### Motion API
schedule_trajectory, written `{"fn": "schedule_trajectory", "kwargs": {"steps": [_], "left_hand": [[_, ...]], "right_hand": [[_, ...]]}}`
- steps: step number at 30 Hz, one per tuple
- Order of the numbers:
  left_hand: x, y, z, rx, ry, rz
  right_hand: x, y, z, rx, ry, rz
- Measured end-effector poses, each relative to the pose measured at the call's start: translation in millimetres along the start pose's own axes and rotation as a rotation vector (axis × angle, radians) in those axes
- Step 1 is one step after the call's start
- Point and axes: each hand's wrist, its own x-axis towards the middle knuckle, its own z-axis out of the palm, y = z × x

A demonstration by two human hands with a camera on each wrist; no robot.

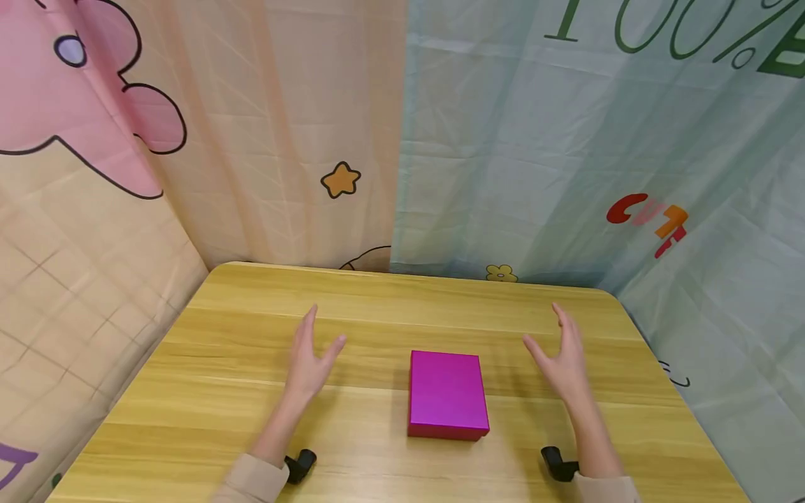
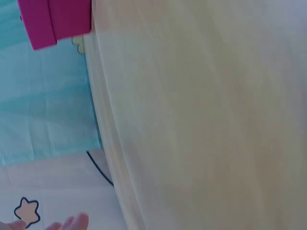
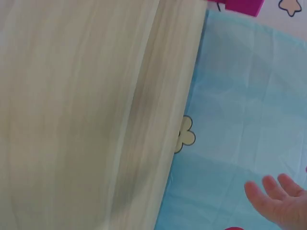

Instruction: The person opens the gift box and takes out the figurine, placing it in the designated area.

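Observation:
A magenta box [image 1: 448, 391] with a lid lies on the wooden table between the two hands. Its corner also shows at the top of the left wrist view as a magenta box [image 2: 57, 21]. To its left, the left hand [image 1: 309, 367] is held over the table, thumb and fingers spread apart, holding nothing. On the other side, the right hand [image 1: 564, 363] mirrors it, also spread and holding nothing. Both hands stand apart from the box. In the right wrist view, the fingers [image 3: 268, 196] show at the lower right.
The wooden table [image 1: 251, 335] has rounded far corners. Behind it hangs a printed curtain [image 1: 302, 105], cream on the left and light blue on the right. More fabric closes in both sides. A black strap mount [image 1: 300, 466] sits on the left wrist, another mount [image 1: 558, 464] on the right.

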Motion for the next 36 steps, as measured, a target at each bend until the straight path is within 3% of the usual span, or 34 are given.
{"fn": "schedule_trajectory", "kwargs": {"steps": [2, 6, 10, 15, 18, 21, 26, 36], "left_hand": [[-2.3, 3.5, 6.5, -0.188, -0.031, -0.059], [-5.5, 10.2, 17.7, -0.431, -0.107, -0.162], [-8.9, 14.1, 26.7, -0.595, -0.187, -0.227], [-14.6, 16.5, 36.1, -0.732, -0.292, -0.307], [-16.5, 17.3, 42.7, -0.808, -0.354, -0.365], [-18.4, 17.9, 49.7, -0.846, -0.421, -0.412], [-22.6, 19.9, 59.0, -0.863, -0.526, -0.433], [-27.6, 24.7, 69.1, -0.827, -0.612, -0.451]], "right_hand": [[-3.0, -2, 3, 0.148, -0.016, 0.059], [-9.8, -3, 7, 0.302, -0.078, 0.174], [-17.7, -5, 12, 0.422, -0.132, 0.223], [-25.3, -5, 20, 0.64, -0.21, 0.248], [-28.1, -6, 22, 0.669, -0.277, 0.278], [-30.7, -6, 24, 0.666, -0.34, 0.306], [-34.3, -6, 28, 0.702, -0.411, 0.325], [-37.5, -8, 38, 0.669, -0.546, 0.365]]}}
